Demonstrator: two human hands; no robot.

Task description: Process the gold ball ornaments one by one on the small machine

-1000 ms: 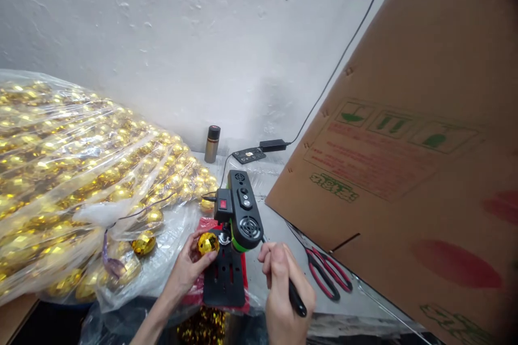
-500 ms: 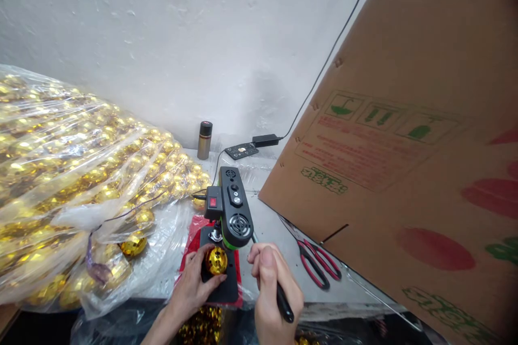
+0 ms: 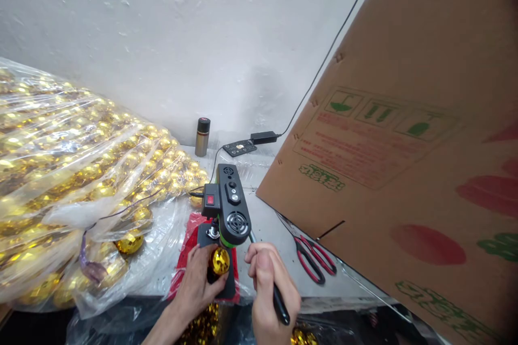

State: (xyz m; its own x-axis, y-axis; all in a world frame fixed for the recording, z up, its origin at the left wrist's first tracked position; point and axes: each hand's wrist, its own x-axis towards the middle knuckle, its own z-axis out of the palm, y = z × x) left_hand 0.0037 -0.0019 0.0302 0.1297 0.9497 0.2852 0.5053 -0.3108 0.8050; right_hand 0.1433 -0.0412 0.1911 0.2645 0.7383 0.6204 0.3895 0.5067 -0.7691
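Note:
My left hand (image 3: 199, 275) is closed around a shiny gold faceted ball (image 3: 220, 261), thumb in front and fingers behind. The ball is over the black base plate (image 3: 225, 290) of a small black bench machine (image 3: 233, 204), just below its round-grilled head. My right hand (image 3: 273, 285) is wrapped round a black handle (image 3: 280, 304), whose thin metal rod runs up toward the machine's right side. Where the rod ends is hidden. A red sheet (image 3: 184, 258) lies under the base.
Clear plastic bags of gold balls (image 3: 93, 156) fill the left. Red-handled scissors (image 3: 313, 258) lie right of my hands, beside a large cardboard box (image 3: 364, 172). A dark-capped bottle (image 3: 203, 137) and a black power adapter (image 3: 264, 137) are by the wall.
The gold ball has shifted slightly right over the base and turned in my left hand. My right hand keeps its grip on the handle. The whole view has shifted slightly.

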